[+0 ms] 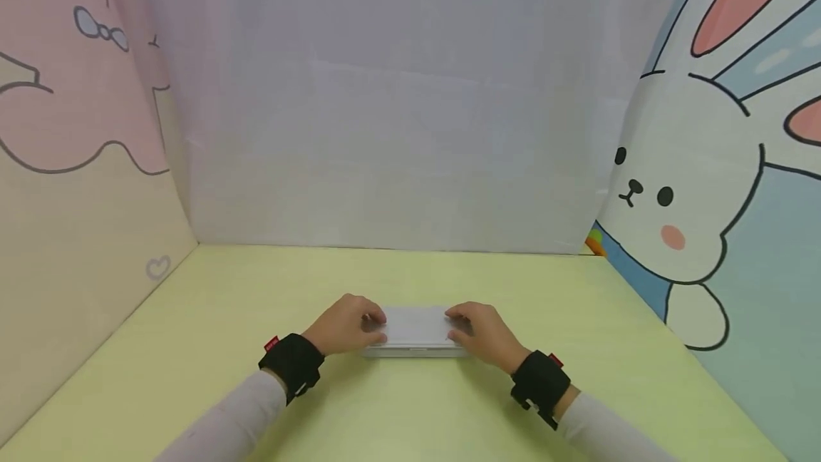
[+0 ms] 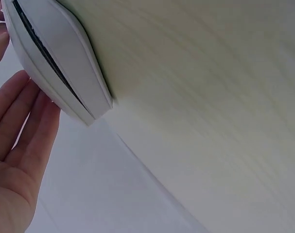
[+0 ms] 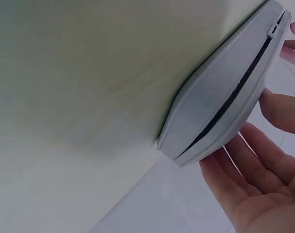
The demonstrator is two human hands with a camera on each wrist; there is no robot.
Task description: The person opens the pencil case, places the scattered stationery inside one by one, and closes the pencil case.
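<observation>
1. Case [image 1: 415,330]: flat white, closed, lying on the tabletop [image 1: 410,412] at lower centre of the head view, long axis running left-right across the frame.
2. Left hand [image 1: 349,326] sits on the case's left end, right hand [image 1: 482,334] on its right end. Each is at its own short end, so neither is nearer; the case lies directly between the two grips.
3. Left grip: fingers curled over the left end of the lid in the head view. In the left wrist view the fingers [image 2: 26,121] lie fairly straight along the case [image 2: 60,63] edge, touching or just beside it (contact not fully clear).
4. Right grip: fingers draped over the right end in the head view. In the right wrist view the fingers [image 3: 254,165] cup under the case [image 3: 225,97] corner, thumb side up near the small latch [image 3: 273,29] at upper right of that frame.
5. The seam [image 3: 234,97] shows as a dark slit between lid and base, running the length of the long side (same slit [image 2: 45,53] in the left wrist view). Can't tell whether it's cracked open or just a gap.
6. My read: the seam is parallel to the long axis, so a lift at both ends would be even.
</observation>
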